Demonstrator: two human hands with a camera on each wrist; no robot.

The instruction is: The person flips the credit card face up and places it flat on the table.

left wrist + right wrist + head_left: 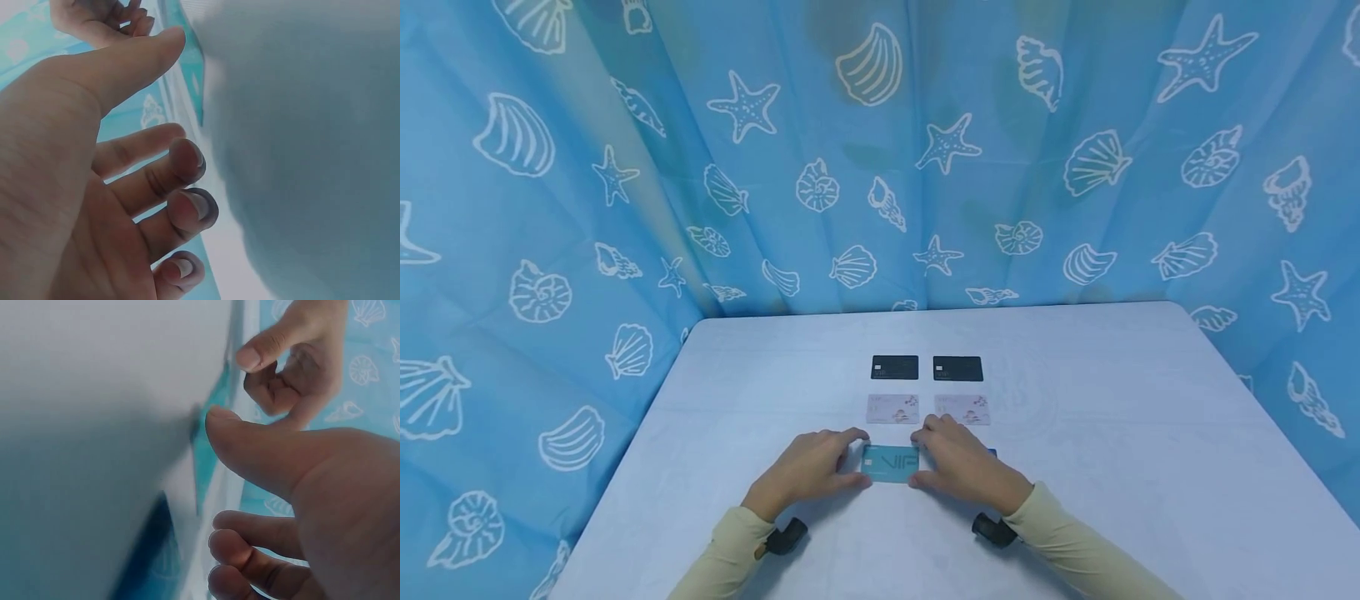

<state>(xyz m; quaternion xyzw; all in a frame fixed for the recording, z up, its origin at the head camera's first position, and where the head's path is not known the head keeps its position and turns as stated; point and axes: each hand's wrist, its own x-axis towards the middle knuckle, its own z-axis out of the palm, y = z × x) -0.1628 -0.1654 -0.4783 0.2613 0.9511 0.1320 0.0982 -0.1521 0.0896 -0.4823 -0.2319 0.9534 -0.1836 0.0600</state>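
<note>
A teal card [891, 464] with "VIP" lettering lies at the near middle of the table. My left hand [812, 467] holds it at its left end, thumb at the near corner and index finger at the far one. My right hand [962, 465] does the same at the right end. In the left wrist view the other fingers of the left hand [125, 187] are bent beside the card. The right wrist view has the right thumb [250, 440] at the teal card [206, 450]. A blue card [150, 556] lies beside it, mostly hidden under the right hand in the head view.
Two black cards [895, 367] lie side by side farther back. In front of them are two pale pink flowered cards [892, 408], the right one close to my right fingertips. A white cloth covers the table [760, 375]. A blue shell-print curtain [865, 167] hangs behind.
</note>
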